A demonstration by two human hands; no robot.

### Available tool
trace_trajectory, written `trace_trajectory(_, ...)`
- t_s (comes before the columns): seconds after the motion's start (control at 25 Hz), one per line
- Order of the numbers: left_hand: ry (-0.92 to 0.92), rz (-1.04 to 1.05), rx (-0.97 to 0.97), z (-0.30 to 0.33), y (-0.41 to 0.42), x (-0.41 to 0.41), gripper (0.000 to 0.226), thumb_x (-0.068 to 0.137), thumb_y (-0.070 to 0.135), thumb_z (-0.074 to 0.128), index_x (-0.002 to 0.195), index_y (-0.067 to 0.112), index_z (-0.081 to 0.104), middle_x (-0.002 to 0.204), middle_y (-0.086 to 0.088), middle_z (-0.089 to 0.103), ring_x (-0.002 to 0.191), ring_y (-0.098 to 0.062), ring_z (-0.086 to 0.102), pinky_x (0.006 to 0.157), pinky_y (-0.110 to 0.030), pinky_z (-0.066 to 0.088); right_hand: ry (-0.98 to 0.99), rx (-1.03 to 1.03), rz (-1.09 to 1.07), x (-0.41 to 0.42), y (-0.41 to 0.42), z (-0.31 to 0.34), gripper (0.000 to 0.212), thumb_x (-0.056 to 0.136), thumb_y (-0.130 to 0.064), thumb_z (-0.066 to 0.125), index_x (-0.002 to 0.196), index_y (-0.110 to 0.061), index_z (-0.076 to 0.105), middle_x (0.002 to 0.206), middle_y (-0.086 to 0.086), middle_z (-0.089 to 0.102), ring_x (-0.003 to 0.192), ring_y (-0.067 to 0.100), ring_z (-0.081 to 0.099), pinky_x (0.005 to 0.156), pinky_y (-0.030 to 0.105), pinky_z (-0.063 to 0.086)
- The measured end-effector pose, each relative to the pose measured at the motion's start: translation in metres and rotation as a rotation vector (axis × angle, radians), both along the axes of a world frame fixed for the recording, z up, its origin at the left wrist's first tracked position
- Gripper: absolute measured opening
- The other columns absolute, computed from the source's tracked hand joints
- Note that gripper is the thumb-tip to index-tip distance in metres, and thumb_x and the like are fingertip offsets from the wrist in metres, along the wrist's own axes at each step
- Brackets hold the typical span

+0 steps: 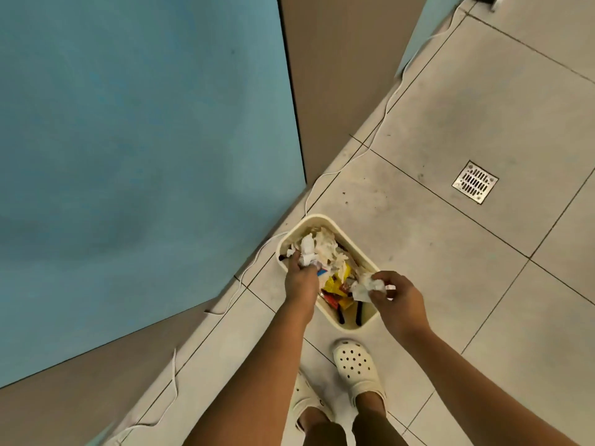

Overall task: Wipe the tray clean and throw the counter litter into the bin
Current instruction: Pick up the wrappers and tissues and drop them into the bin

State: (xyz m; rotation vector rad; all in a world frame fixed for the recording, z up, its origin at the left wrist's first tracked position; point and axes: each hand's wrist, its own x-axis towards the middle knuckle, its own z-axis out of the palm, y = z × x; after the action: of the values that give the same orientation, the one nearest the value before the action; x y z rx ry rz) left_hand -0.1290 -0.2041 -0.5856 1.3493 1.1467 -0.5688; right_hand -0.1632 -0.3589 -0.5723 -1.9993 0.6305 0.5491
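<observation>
The left hand (301,278) has its grip clamped round a wad of crumpled white paper (307,251), with a scrap of red-and-blue wrapper poking out beneath the fingers; it hangs over the far half of the bin (322,220). The right hand (401,296) pinches a second crumpled white wad (367,286) between thumb and fingertips, just above the bin's near right rim. Neither wad has been let go.

The bin, a small cream tub, stands on the tiled floor (483,107) close to the foot of a blue panel (128,156), already heaped with tissue and yellow and red wrappers. A white cable (325,175) trails along the floor's left edge beside it, a metal drain grate (475,181) sits well apart to the right, and a cream clog (355,365) stands just behind the bin.

The litter stage looks almost finished: only the release remains. Whether the tray has been wiped cannot be judged, since neither tray nor bench is in view. What exactly the wads contain is hard to make out, and both forearms are cut off at the bottom edge.
</observation>
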Motion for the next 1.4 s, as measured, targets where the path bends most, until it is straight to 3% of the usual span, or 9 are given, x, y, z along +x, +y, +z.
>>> trace_trajectory(0.12,0.059,-0.118,-0.114,-0.013,-0.002,-0.005,0.067,0.091,0.009,0.049,0.147,0.031,0.020,0.139,0.007,0.042,0.125,-0.021,0.045,0.097,-0.033,0.038,0.094,0.019,0.060,0.012,0.013,-0.015,0.029,0.087,-0.005,0.055,0.113,-0.018,0.060,0.119,0.011,0.060,0.104,0.029,0.057,0.085,0.030,0.046)
trace_trajectory(0.24,0.059,-0.122,-0.105,-0.004,0.007,-0.015,0.058,0.092,0.002,0.046,0.144,0.023,0.032,0.138,0.000,0.042,0.122,-0.019,0.046,0.100,-0.032,0.040,0.231,0.070,0.229,0.015,0.019,-0.016,0.055,0.093,-0.003,0.042,0.142,-0.026,0.034,0.137,0.004,0.044,0.121,0.024,0.046,0.101,0.028,0.037)
trace_trajectory(0.36,0.075,-0.063,-0.070,0.018,0.022,-0.032,0.041,0.092,0.003,0.047,0.129,0.019,0.050,0.127,-0.003,0.051,0.108,-0.018,0.054,0.083,-0.031,0.048,0.372,0.093,0.186,0.002,0.005,-0.010,0.050,0.092,-0.003,0.041,0.137,-0.024,0.043,0.134,0.008,0.047,0.095,0.020,0.049,0.077,0.020,0.040)
trace_trajectory(0.48,0.064,-0.045,-0.018,0.052,0.036,-0.046,0.028,0.093,0.007,0.048,0.117,0.020,0.056,0.113,-0.001,0.058,0.095,-0.016,0.057,0.071,-0.027,0.048,0.362,0.028,0.174,-0.020,-0.009,0.012,0.035,0.091,-0.004,0.045,0.118,-0.021,0.057,0.121,0.010,0.057,0.078,0.018,0.053,0.053,0.014,0.041)
trace_trajectory(0.6,0.010,-0.067,0.008,0.094,0.046,-0.047,0.021,0.094,0.011,0.049,0.109,0.022,0.058,0.107,0.002,0.060,0.092,-0.014,0.059,0.071,-0.028,0.048,0.306,0.005,0.210,-0.024,-0.015,0.047,0.028,0.091,-0.004,0.047,0.108,-0.024,0.057,0.112,0.004,0.058,0.070,0.016,0.055,0.051,0.016,0.040)
trace_trajectory(0.76,-0.129,-0.047,0.041,0.195,0.050,-0.040,0.021,0.093,0.010,0.050,0.092,0.028,0.060,0.097,0.006,0.061,0.087,-0.012,0.059,0.066,-0.025,0.047,0.132,0.051,0.265,-0.015,-0.002,0.136,0.027,0.091,-0.003,0.048,0.100,-0.026,0.056,0.107,0.006,0.060,0.065,0.006,0.052,0.049,0.008,0.040)
trace_trajectory(0.88,-0.274,-0.088,0.030,0.290,0.043,-0.035,0.027,0.092,0.005,0.047,0.089,0.030,0.059,0.095,0.007,0.061,0.081,-0.010,0.057,0.066,-0.023,0.045,-0.100,0.232,0.200,0.003,0.020,0.235,0.030,0.088,0.005,0.048,0.099,-0.021,0.059,0.093,0.000,0.060,0.072,0.006,0.054,0.056,0.002,0.041)
trace_trajectory(1.12,-0.609,0.026,0.048,0.477,0.045,-0.063,0.025,0.092,0.004,0.049,0.093,0.027,0.060,0.093,0.008,0.061,0.075,-0.007,0.059,0.059,-0.021,0.048,-0.524,0.487,0.402,0.023,0.072,0.437,0.035,0.088,0.001,0.052,0.092,-0.034,0.057,0.089,-0.009,0.059,0.076,0.005,0.054,0.067,0.015,0.046)
trace_trajectory(1.4,-0.824,0.230,0.243,0.607,0.122,-0.112,0.023,0.092,0.007,0.049,0.093,0.026,0.060,0.090,0.007,0.060,0.076,-0.009,0.059,0.061,-0.024,0.046,-0.669,0.616,0.635,0.027,0.162,0.556,0.032,0.089,-0.002,0.052,0.085,-0.033,0.059,0.084,-0.009,0.059,0.074,0.016,0.054,0.070,0.034,0.048)
